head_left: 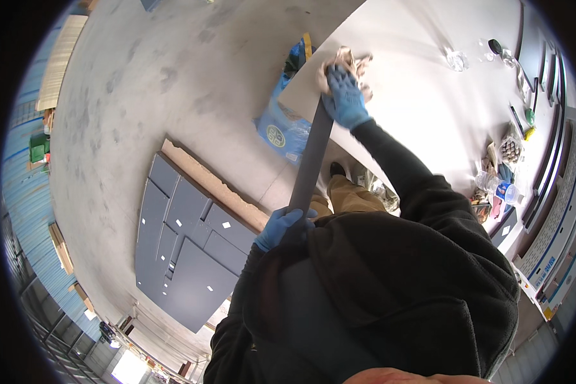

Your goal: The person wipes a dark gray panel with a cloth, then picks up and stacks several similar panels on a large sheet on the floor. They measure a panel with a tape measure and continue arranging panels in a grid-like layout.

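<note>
The dark strip (310, 160) slants up from the person's body toward a corner of the white table (422, 96), and its far end meets the right hand (347, 102) and the cloth (352, 63). The left hand (283, 227), gloved in blue, is clamped around the strip low down, near the jacket (416, 288). The right hand, gloved too, lies over the cloth with its fingers stretched forward; whether they pinch the strip through it or only press, I cannot tell. Nor can I tell whether the strip touches the table edge or passes just above it. If it does touch, a hard push from the right hand could scrape its face there. With the left hand gripping near one end, uneven pressure at the other could twist the strip or turn it out of that grip, and it might drop toward the blue bag (281, 128) or the shoe (337, 169) below. A bunched cloth could slip off the narrow end, leaving the glove to rub it, and any grit caught in the folds might scratch. Swinging the strip wide to the left could knock the grey panels (198, 269) stacked there; the bottle (507, 192) stands well apart, across the table.
</note>
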